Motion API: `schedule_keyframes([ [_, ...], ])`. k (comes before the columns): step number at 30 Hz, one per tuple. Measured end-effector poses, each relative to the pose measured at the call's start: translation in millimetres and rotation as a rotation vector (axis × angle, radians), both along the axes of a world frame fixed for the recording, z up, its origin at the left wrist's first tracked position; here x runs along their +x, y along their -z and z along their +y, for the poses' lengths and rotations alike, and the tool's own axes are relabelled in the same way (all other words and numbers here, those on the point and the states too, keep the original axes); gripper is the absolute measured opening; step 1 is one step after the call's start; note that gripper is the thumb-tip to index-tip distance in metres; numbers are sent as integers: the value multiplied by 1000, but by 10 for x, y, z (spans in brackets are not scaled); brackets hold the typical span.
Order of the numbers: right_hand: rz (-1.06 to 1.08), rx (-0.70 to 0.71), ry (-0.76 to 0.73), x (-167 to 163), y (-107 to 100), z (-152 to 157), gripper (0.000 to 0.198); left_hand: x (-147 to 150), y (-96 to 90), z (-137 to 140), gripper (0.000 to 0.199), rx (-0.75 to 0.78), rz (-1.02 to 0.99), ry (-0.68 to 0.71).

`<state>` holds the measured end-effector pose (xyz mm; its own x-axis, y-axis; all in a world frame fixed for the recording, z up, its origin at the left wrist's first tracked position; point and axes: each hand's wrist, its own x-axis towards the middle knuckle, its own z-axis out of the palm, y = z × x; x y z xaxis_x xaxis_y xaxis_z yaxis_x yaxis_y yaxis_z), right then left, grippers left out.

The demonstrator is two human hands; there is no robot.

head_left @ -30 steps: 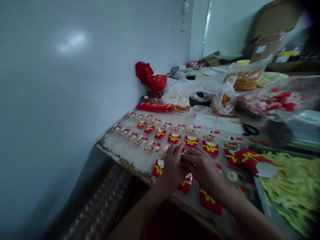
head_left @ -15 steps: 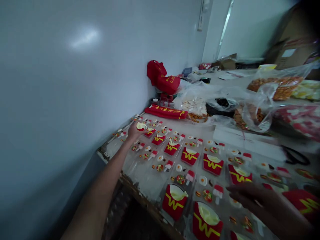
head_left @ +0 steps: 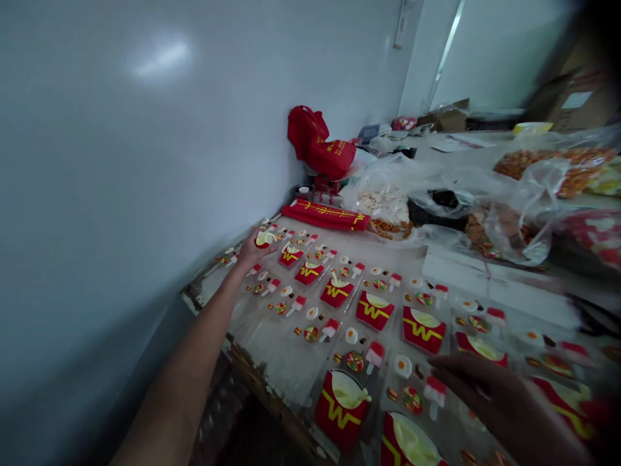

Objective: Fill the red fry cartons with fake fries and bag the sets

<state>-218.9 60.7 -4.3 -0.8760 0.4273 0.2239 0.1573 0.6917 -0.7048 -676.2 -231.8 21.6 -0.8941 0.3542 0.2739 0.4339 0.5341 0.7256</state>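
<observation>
In the head view my left hand (head_left: 249, 252) reaches to the far left part of the table. Its fingers are closed round a red-and-cream French-fries-box charm (head_left: 264, 240). My right hand (head_left: 490, 395), dark and slightly blurred, hovers low at the right with its fingers stretched leftward and nothing visible in them. Below them lie rows of clear sheets bearing small food charms. A fries-box charm (head_left: 374, 310) with a yellow zigzag sits on many of them, along with a fried-egg charm (head_left: 402, 366), a pizza charm (head_left: 413, 399) and a red-and-white popsicle charm (head_left: 435, 393).
Along the left runs a pale wall (head_left: 145, 162). A red bag (head_left: 325, 152) and a flat red packet (head_left: 326, 215) lie at the back. Clear plastic bags (head_left: 504, 226) of charms fill the right side, beside a white sheet (head_left: 495, 285). The table's worn edge (head_left: 262, 382) faces me.
My left hand has shifted a little left with the fries-box charm. The view has turned slightly, and my right hand stays over the sheets at the right.
</observation>
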Motion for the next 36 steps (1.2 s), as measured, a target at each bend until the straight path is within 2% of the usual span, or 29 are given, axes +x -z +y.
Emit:
schedule_keyframes([
  [3, -6, 23, -239, -909, -303, -328, 25, 74, 24, -62, 90, 47, -1, 30],
  [6, -20, 234, -366, -1910, -457, -651, 25, 108, 17, -184, 90, 82, 18, 69],
  [8, -72, 424, -440, -2554, -480, -814, 26, 110, 7, -295, 90, 88, 10, 86],
  [10, -148, 654, -449, -3136, -469, -929, 30, 104, 6, -417, 93, 73, -15, 71],
  [13, -201, 819, -484, -3833, -423, -1036, 33, 84, 27, -591, 98, 48, -40, 37],
  [15, -214, 884, -544, -4160, -381, -1083, 33, 56, 56, -685, 98, 63, -44, 45],
  [19, -243, 1020, -684, -4529, -284, -1148, 30, -44, 139, -810, 97, 106, -49, 62],
  [25, -271, 1161, -836, -4727, -170, -1149, 26, -122, 213, -962, 98, 56, -78, -35],
  [28, -262, 1189, -880, -4777, -146, -1104, 27, -75, 227, -1053, 95, 39, -93, -59],
  [36, -241, 1175, -872, -4858, -111, -1061, 28, 113, 290, -1319, 95, 40, -88, -70],
])
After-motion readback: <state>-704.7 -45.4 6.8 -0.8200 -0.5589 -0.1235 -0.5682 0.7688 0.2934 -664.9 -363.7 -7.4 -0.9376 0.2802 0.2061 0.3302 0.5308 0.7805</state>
